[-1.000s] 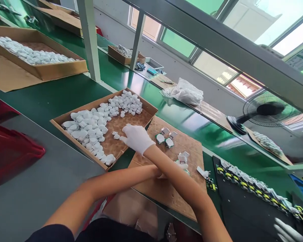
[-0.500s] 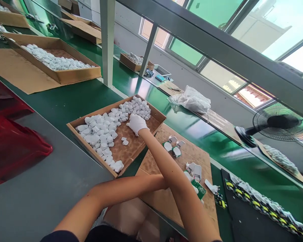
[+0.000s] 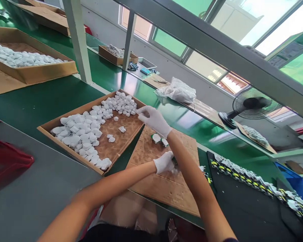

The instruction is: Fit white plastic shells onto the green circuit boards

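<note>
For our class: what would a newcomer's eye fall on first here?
The heap of white pieces in the cardboard tray at centre, on the green conveyor belt. Next, the white-gloved hands: the right hand near the tray's corner, the left hand over the brown board. Far right, a fan by the windows.

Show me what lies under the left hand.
Under the left hand: brown cardboard sheet and the edge of a green circuit board, apparently; the rest is covered.

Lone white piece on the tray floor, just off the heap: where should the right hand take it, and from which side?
Probably pinch its edges from above, coming from the tray's right corner, where the right hand hovers. The lone white piece lies flat on bare cardboard, apart from the heap, so fingers can likely reach both sides.
</note>
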A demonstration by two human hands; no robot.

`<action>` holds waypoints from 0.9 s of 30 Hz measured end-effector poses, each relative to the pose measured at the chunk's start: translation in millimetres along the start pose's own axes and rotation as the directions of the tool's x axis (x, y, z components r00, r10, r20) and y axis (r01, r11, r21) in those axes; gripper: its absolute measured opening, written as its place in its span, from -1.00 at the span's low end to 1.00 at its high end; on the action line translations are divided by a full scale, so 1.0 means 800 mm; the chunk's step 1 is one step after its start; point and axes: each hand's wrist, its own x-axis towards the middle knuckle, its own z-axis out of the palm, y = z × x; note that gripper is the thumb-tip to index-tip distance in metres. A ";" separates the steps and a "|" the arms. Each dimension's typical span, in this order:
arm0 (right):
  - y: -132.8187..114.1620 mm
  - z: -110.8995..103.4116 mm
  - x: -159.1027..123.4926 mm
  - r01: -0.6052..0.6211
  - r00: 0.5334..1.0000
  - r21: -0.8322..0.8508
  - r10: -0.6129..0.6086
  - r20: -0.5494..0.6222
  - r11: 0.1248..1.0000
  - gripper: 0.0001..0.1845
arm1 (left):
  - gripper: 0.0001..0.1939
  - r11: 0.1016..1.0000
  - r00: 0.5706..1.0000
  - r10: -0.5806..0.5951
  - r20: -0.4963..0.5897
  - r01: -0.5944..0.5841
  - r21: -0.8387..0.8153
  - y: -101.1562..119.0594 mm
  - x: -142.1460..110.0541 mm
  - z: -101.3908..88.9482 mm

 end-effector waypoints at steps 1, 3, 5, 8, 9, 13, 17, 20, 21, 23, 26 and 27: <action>0.000 -0.027 -0.030 -0.012 0.998 0.025 0.013 -0.053 1.000 -0.78 | -0.66 1.000 1.000 -0.015 0.020 0.015 0.000 -0.003 0.004 -0.001; 0.003 -0.074 -0.096 -0.109 0.988 -0.032 0.104 -0.118 0.994 -0.79 | -0.63 1.000 0.998 -0.009 0.059 0.009 0.002 -0.007 0.010 -0.004; 0.012 -0.102 -0.160 -0.230 0.967 -0.074 0.219 -0.131 0.970 -0.78 | -0.61 0.999 0.996 0.034 0.081 -0.033 -0.010 -0.012 0.016 -0.006; 0.038 -0.106 -0.232 -0.304 0.942 -0.145 0.275 -0.191 0.942 -0.63 | -0.59 0.998 0.989 0.068 0.130 -0.065 -0.026 -0.021 0.021 -0.007; 0.049 -0.098 -0.248 -0.293 0.943 -0.185 0.252 -0.216 0.938 -0.58 | -0.59 0.998 0.988 0.068 0.136 -0.066 -0.017 -0.024 0.022 -0.008; 0.086 -0.054 -0.289 -0.150 0.960 -0.401 0.038 -0.276 0.904 -0.58 | -0.62 0.996 0.996 0.058 0.074 -0.063 0.066 -0.033 0.021 -0.013; 0.111 -0.025 -0.305 -0.093 0.880 -0.345 -0.085 -0.467 0.934 -0.61 | -0.56 0.988 0.998 0.057 0.037 -0.061 0.139 -0.043 0.021 -0.014; 0.116 -0.019 -0.309 -0.143 0.815 -0.212 -0.007 -0.580 0.967 -0.58 | -0.52 0.960 0.992 0.128 -0.010 -0.122 0.251 -0.052 0.023 -0.015; 0.116 -0.018 -0.310 -0.157 0.809 -0.207 0.006 -0.588 0.966 -0.56 | -0.53 0.947 0.987 0.156 -0.025 -0.142 0.290 -0.055 0.023 -0.015; 0.115 -0.016 -0.312 -0.175 0.826 -0.251 0.004 -0.564 0.952 -0.53 | -0.56 0.922 0.982 0.181 -0.047 -0.153 0.356 -0.056 0.022 -0.015; 0.111 -0.014 -0.317 -0.190 0.847 -0.240 0.036 -0.530 0.952 -0.45 | -0.60 0.855 0.970 0.221 -0.105 -0.141 0.499 -0.049 0.020 -0.014; 0.110 -0.014 -0.320 -0.188 0.853 -0.182 0.069 -0.518 0.965 -0.41 | -0.62 0.820 0.961 0.246 -0.130 -0.135 0.557 -0.046 0.019 -0.013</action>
